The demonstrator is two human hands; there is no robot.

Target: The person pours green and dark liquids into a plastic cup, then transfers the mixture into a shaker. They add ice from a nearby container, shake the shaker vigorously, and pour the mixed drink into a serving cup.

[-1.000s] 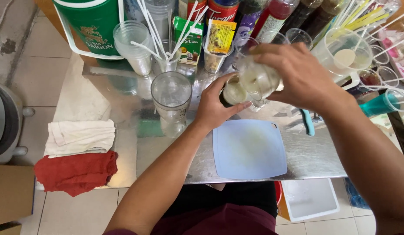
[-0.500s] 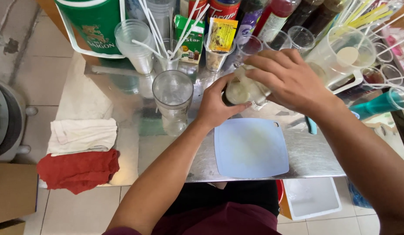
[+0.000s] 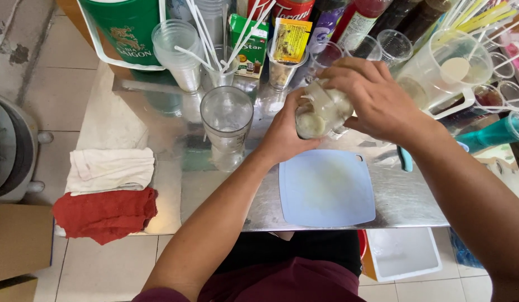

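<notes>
Left hand (image 3: 284,134) and right hand (image 3: 377,100) are clamping tilted clear glass jar (image 3: 321,112); pale contents risk spilling onto blue plastic cutting board (image 3: 326,187).

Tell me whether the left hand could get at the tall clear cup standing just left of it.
Probably yes, but not right away: the left hand is wrapped around a small clear container that the right hand also grips. The tall clear cup stands close beside it on the metal table, with nothing between them.

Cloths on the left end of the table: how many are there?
2. A white cloth lies folded at the table's left edge, and a red cloth lies just in front of it, touching it. Others may be hidden outside the frame.
</notes>
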